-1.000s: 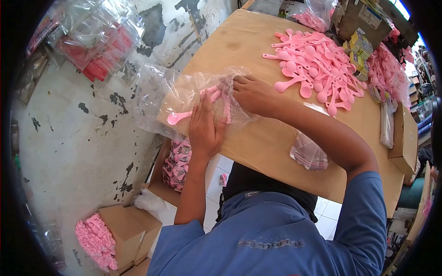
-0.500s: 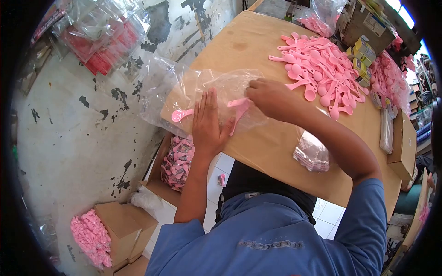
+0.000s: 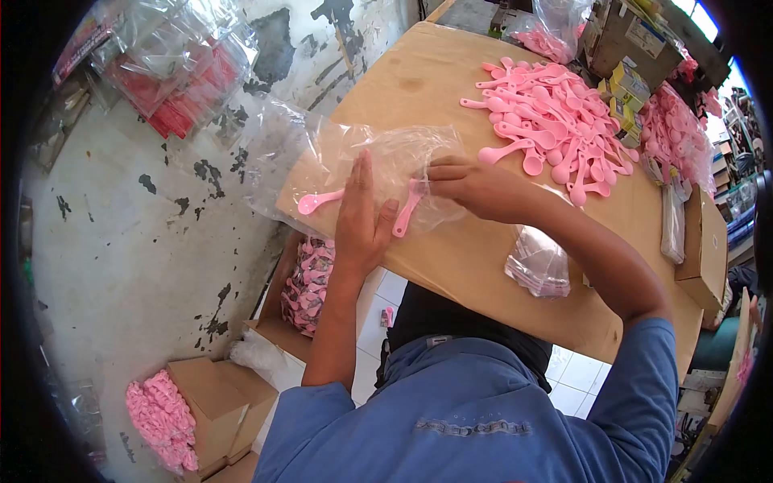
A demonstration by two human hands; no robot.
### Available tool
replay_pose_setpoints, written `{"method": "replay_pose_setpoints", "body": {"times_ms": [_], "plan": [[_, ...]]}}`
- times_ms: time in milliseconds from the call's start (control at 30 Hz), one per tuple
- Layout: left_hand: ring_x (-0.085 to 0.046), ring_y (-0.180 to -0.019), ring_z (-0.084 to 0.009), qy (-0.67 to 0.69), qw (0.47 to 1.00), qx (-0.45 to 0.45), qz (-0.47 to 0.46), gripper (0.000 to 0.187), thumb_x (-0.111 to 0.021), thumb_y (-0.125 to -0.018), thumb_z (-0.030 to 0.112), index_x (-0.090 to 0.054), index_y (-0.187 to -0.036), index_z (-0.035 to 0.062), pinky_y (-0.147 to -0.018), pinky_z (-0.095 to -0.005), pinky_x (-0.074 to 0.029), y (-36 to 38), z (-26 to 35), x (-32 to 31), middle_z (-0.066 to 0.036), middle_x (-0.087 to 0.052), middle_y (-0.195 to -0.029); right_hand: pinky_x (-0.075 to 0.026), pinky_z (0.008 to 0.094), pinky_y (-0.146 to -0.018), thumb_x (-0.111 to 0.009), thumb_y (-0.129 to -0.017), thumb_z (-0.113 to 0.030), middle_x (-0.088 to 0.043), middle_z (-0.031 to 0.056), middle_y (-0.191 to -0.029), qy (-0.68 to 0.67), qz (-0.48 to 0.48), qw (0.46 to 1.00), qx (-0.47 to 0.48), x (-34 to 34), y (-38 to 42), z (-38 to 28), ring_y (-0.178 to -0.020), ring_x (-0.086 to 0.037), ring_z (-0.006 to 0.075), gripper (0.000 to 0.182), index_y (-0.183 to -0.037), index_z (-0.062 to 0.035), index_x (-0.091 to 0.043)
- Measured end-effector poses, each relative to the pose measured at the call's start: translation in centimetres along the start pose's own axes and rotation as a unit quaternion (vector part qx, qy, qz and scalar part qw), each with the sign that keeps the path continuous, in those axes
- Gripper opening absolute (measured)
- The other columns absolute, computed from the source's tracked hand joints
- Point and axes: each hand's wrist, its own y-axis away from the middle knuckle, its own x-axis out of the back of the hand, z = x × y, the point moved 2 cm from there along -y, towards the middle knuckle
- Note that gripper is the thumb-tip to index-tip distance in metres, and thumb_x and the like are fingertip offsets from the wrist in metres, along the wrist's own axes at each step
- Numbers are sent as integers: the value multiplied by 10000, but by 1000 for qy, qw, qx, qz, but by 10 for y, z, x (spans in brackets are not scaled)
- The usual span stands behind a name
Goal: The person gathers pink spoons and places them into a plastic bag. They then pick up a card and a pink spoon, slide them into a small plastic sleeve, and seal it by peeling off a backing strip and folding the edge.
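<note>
My left hand [image 3: 362,217] lies on a clear plastic bag [image 3: 282,173], fingers straight and thumb apart, so it is open. To its left is a pink measuring spoon [image 3: 320,200], its handle running towards my fingers. Between my two hands another pink measuring spoon [image 3: 407,209] lies at a slant, its upper end near my right fingertips. My right hand [image 3: 471,189] is at the bag's right part, fingers close together and bent, thumb hidden beneath. What sits in those fingers is hidden.
A large heap of pink spoons [image 3: 555,113] covers the table's far right. Small clear packets [image 3: 538,264] lie near the front edge. A cardboard box [image 3: 702,249] stands at the right. Below left, an open box holds packed pink spoons [image 3: 308,290]. A peeling wall [image 3: 161,266] borders the left.
My right hand has moved slightly right and down. The sideways pink piece beside its fingers no longer shows there, and the slanted spoon shows more fully. My left hand stays nearly in place.
</note>
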Motion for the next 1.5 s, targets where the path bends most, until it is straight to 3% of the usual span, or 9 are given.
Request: {"method": "replay_pose_setpoints", "body": {"times_ms": [167,267,367,467,700,1200,1267,1367,1500], "plan": [[-572,-1397,-414,136,988,10,75,594,-526,-1098,219,-401,-1610,-55,-1180,-475,-430,2,20,26,-271,-530,-1576,-523,436,-1043,-635,-950,-100,-672,113,-1394,-1,-58,994,92,-35,-31,20,-1291,-629,311,435,-1382,-110,-686],[-648,-1290,-389,-156,972,26,173,443,-559,-1086,167,-575,-1474,-46,-1105,-453,-496,6,7,59,-245,-644,-1444,-521,436,-1033,-637,-958,-155,-668,111,-1318,15,-121,992,19,-35,-41,18,-1287,-616,313,406,-1359,-119,-689],[-665,-1254,-385,-222,960,98,140,317,-593,-1064,121,-679,-1324,-40,-1083,-448,-507,20,-38,63,-237,-694,-1344,-530,433,-1030,-651,-952,-173,-649,107,-1269,25,-102,994,-2,-33,-45,12,-1246,-629,329,371,-1313,-102,-695],[-651,-1229,-437,-129,983,97,89,274,-618,-1035,111,-707,-1242,-45,-1067,-495,-506,23,-43,49,-253,-699,-1311,-545,424,-1017,-651,-954,-187,-641,108,-1292,73,-14,984,163,-49,-50,28,-1245,-623,326,361,-1293,-69,-684],[-624,-1292,-458,-131,988,69,49,353,-585,-998,42,-687,-1323,-51,-1127,-502,-465,23,-35,22,-284,-672,-1363,-555,504,-924,-676,-994,-375,-616,249,-1264,-107,-6,993,-49,-80,-91,30,-1013,-686,419,408,-1269,-74,-702],[-544,-1413,-446,-160,983,81,46,423,-481,-1116,214,-649,-1413,-35,-1202,-496,-395,22,-42,14,-258,-619,-1481,-555,489,-933,-647,-1026,-252,-657,203,-1160,9,-72,997,-14,-47,-25,21,-1016,-697,371,277,-1152,-5,-654],[-534,-1424,-447,-190,978,73,46,432,-488,-1107,214,-644,-1412,-48,-1213,-504,-380,19,-40,12,-258,-612,-1493,-537,510,-928,-637,-1046,-235,-664,209,-1119,-19,-260,960,-107,11,-9,2,-1023,-686,370,251,-1125,3,-645],[-514,-1446,-448,-212,974,71,47,440,-513,-1086,211,-641,-1411,-57,-1227,-528,-356,19,-39,8,-250,-603,-1511,-529,476,-898,-593,-1075,-214,-687,183,-1043,-63,-282,938,-193,92,28,-2,-1002,-683,355,220,-1099,-8,-666],[-502,-1458,-444,-218,973,64,47,443,-518,-1068,185,-636,-1414,-67,-1238,-525,-337,17,-36,7,-256,-600,-1514,-540,448,-812,-570,-1035,-164,-691,167,-909,93,-89,947,-295,205,56,52,-904,-686,321,216,-1120,-16,-702]]}}
